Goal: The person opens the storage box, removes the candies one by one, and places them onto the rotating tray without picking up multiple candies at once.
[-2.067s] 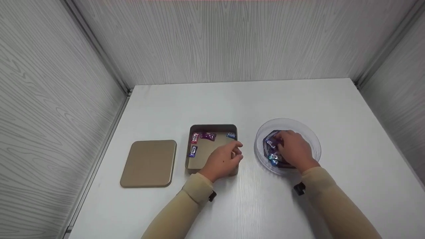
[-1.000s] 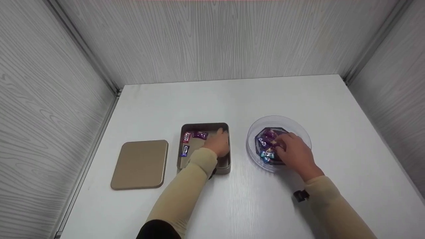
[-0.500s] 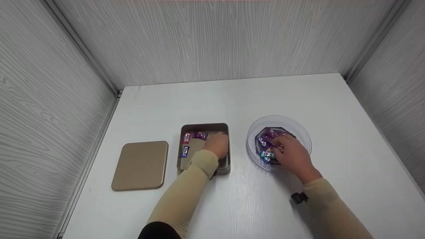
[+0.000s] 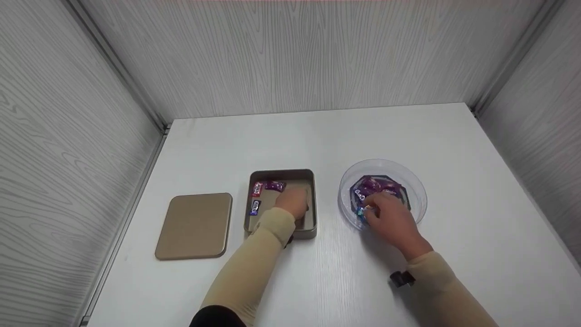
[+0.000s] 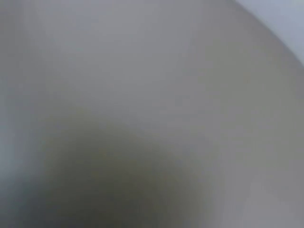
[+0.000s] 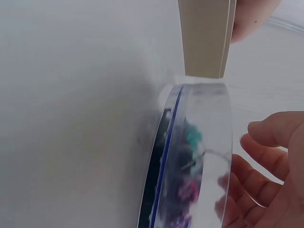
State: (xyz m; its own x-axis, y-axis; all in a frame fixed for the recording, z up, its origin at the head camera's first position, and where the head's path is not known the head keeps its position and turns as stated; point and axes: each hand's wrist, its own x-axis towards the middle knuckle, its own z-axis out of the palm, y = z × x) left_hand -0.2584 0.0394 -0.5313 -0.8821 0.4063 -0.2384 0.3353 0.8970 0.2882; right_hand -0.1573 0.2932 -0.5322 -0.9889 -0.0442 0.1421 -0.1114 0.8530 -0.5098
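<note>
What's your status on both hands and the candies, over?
Left hand inside the gold tin, grip hidden. Right hand in the clear bowl, fingers on the wrapped candies. Tin lid off, lying left. Nothing blocking.

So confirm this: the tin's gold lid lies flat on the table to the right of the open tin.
Not quite. In the head view the gold lid lies flat on the table to the left of the open tin, not the right; the clear bowl is on the right.
</note>
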